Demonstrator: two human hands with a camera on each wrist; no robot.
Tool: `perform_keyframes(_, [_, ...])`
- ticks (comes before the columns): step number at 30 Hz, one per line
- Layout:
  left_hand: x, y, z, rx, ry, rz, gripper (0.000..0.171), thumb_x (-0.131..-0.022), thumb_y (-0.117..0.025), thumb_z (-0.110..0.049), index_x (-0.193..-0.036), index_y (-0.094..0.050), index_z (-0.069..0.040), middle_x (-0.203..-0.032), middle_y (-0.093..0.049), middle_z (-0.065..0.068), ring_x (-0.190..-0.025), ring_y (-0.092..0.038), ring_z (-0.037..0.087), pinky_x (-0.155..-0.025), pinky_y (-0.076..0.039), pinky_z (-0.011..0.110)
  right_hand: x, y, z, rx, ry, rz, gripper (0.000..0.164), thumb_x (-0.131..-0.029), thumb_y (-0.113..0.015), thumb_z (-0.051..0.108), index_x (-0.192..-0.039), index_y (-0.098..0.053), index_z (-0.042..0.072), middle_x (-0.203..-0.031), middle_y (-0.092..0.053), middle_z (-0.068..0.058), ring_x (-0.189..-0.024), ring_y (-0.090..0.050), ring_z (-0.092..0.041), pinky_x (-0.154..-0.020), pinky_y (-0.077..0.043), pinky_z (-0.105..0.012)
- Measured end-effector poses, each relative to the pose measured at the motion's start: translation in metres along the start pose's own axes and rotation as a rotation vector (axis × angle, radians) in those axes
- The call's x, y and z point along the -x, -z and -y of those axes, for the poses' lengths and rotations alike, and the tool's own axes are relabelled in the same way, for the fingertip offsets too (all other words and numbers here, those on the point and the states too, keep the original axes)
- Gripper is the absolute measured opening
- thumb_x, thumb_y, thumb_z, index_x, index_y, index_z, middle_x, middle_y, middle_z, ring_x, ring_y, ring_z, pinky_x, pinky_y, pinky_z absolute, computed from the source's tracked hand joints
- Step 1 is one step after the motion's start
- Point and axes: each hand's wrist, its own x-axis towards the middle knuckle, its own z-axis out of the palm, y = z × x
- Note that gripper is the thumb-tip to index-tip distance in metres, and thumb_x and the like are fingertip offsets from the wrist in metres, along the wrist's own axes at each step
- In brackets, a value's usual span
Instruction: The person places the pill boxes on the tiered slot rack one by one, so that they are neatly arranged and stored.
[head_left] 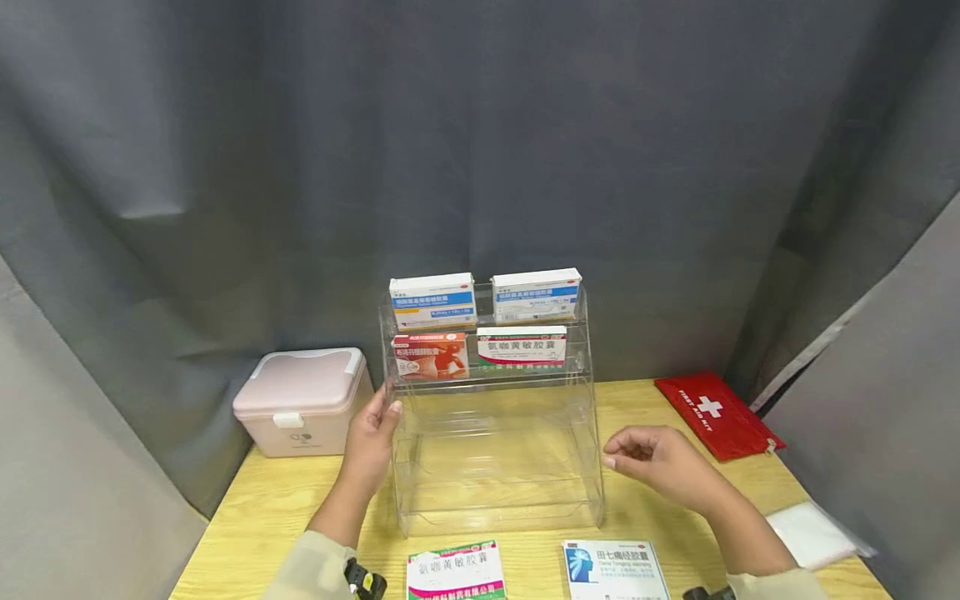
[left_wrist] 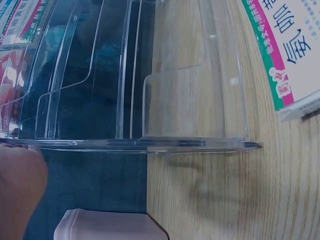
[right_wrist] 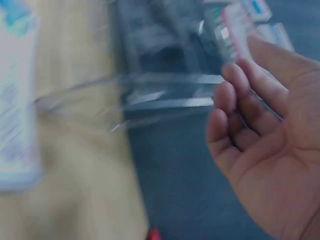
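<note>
A transparent tiered display rack (head_left: pixel 495 454) stands on the table. My left hand (head_left: pixel 371 437) grips its left side panel, thumb at the front edge; in the left wrist view part of that hand (left_wrist: pixel 20 187) shows at the panel. Just off the rack's right side is my right hand (head_left: pixel 663 462), its fingers loosely curled around nothing, as the blurred right wrist view also shows. Two white-and-blue medicine boxes (head_left: pixel 432 302) (head_left: pixel 536 296) fill the top tier. Below them sit an orange medicine box (head_left: pixel 431 357) and a white, green and pink one (head_left: pixel 521 347).
In front of the rack lie a green-and-pink medicine box (head_left: pixel 456 573) and a white box with a blue head picture (head_left: pixel 615 571). A pink lidded case (head_left: pixel 300 400) stands left, a red first aid pouch (head_left: pixel 716 415) right. A white packet (head_left: pixel 810 536) lies by the right forearm. Grey curtains (head_left: pixel 480 167) hang behind.
</note>
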Motion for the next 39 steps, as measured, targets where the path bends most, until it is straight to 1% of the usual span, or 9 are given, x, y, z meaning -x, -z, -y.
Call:
perform_keyframes(3, [0.0,0.002,-0.001,0.022,0.002,-0.004,0.056,-0.116,-0.053,-0.014,-0.17,-0.037,-0.01,-0.178,-0.032,0.009,-0.168,-0.025,0.037,-0.137,-0.025,0.054,0.014,-0.005,-0.03,-0.019,-0.045,0.15,0.02,-0.094,-0.088,0.02,-0.108,-0.079,0.009,-0.099,-0.075,-0.003,-0.087,-0.065,-0.006,-0.075,-0.06,-0.022])
perform_keyframes(6, [-0.001,0.003,-0.001,0.033,0.007,0.003,0.057,-0.116,-0.053,-0.014,-0.17,-0.037,-0.011,-0.179,-0.031,0.008,-0.168,-0.024,0.036,-0.138,-0.024,0.054,0.031,-0.006,-0.056,0.011,-0.094,0.233,0.038,-0.088,-0.093,0.025,-0.117,-0.076,0.007,-0.109,-0.075,-0.006,-0.096,-0.065,-0.011,-0.079,-0.061,-0.023])
perform_keyframes(10, [-0.001,0.002,0.001,0.033,0.02,-0.003,0.057,-0.115,-0.054,-0.014,-0.17,-0.038,-0.011,-0.179,-0.031,0.008,-0.168,-0.025,0.037,-0.138,-0.023,0.055,0.055,-0.011,-0.083,-0.026,-0.172,0.33,0.066,-0.084,-0.096,0.032,-0.136,-0.067,0.001,-0.131,-0.07,-0.012,-0.119,-0.065,-0.028,-0.092,-0.063,-0.029])
perform_keyframes(13, [-0.002,0.001,0.001,0.038,0.034,-0.003,0.056,-0.116,-0.054,-0.016,-0.17,-0.038,-0.013,-0.179,-0.031,0.005,-0.168,-0.025,0.034,-0.138,-0.023,0.054,0.071,-0.019,-0.096,-0.056,-0.22,0.374,0.084,-0.081,-0.097,0.038,-0.146,-0.06,0.0,-0.142,-0.065,-0.016,-0.128,-0.062,-0.037,-0.099,-0.065,-0.034])
perform_keyframes(17, [-0.003,0.001,0.001,0.047,0.024,-0.002,0.056,-0.116,-0.053,-0.016,-0.17,-0.039,-0.016,-0.179,-0.032,0.003,-0.168,-0.025,0.033,-0.138,-0.023,0.053,0.08,-0.027,-0.098,0.012,-0.229,0.358,0.095,-0.074,-0.101,0.043,-0.15,-0.06,0.003,-0.145,-0.062,-0.014,-0.128,-0.059,-0.035,-0.096,-0.063,-0.025])
perform_keyframes(19, [-0.002,0.002,0.0,0.047,0.018,-0.002,0.056,-0.116,-0.053,-0.015,-0.17,-0.039,-0.015,-0.179,-0.032,0.004,-0.168,-0.025,0.034,-0.138,-0.023,0.054,0.08,-0.028,-0.094,0.071,-0.224,0.349,0.095,-0.072,-0.102,0.046,-0.149,-0.062,0.007,-0.142,-0.063,-0.009,-0.124,-0.058,-0.03,-0.093,-0.058,-0.019])
perform_keyframes(24, [-0.001,0.002,0.0,0.05,0.014,-0.004,0.056,-0.115,-0.053,-0.014,-0.169,-0.038,-0.011,-0.178,-0.032,0.007,-0.168,-0.025,0.036,-0.138,-0.022,0.055,0.078,-0.032,-0.085,0.108,-0.245,0.34,0.087,-0.072,-0.103,0.045,-0.142,-0.066,0.009,-0.131,-0.064,-0.003,-0.114,-0.057,-0.024,-0.088,-0.056,-0.021])
perform_keyframes(32, [-0.003,0.0,0.002,0.052,0.011,0.004,0.056,-0.115,-0.054,-0.015,-0.169,-0.039,-0.012,-0.178,-0.033,0.006,-0.168,-0.026,0.035,-0.138,-0.024,0.054,0.078,-0.031,-0.09,-0.096,-0.26,0.325,0.034,-0.086,-0.092,0.013,-0.113,-0.072,0.008,-0.09,-0.066,-0.005,-0.082,-0.061,-0.02,-0.063,-0.052,-0.023])
perform_keyframes(39, [-0.002,0.0,0.002,0.036,0.014,-0.013,0.056,-0.115,-0.054,-0.015,-0.169,-0.039,-0.014,-0.178,-0.033,0.006,-0.168,-0.026,0.036,-0.137,-0.024,0.055,0.065,-0.023,-0.072,-0.313,-0.145,0.275,0.026,-0.1,-0.08,0.014,-0.117,-0.07,-0.002,-0.106,-0.073,-0.011,-0.093,-0.067,-0.012,-0.078,-0.061,-0.022])
